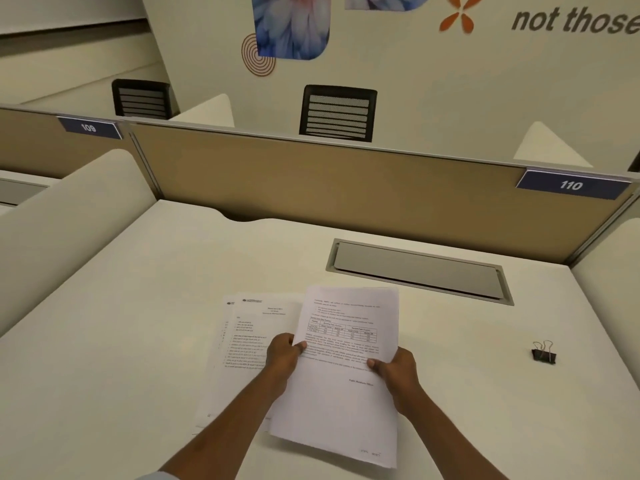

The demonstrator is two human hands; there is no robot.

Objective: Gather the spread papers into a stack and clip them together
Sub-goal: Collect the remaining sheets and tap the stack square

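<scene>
1. The left hand (282, 355) grips the left edge of a sheaf of papers (341, 368), thumb on top of the printed page.
2. The right hand (394, 370) grips the sheaf's right edge the same way — thumb on the top sheet, fingers hidden beneath.
3. More printed sheets (239, 344) lie flat on the desk (121, 323), just left of and under the left hand.
4. A black binder clip (543, 353) stands on the desk well to the right of the right hand — untouched.
5. A grey cable hatch (419, 270) sits beyond both hands.
</scene>
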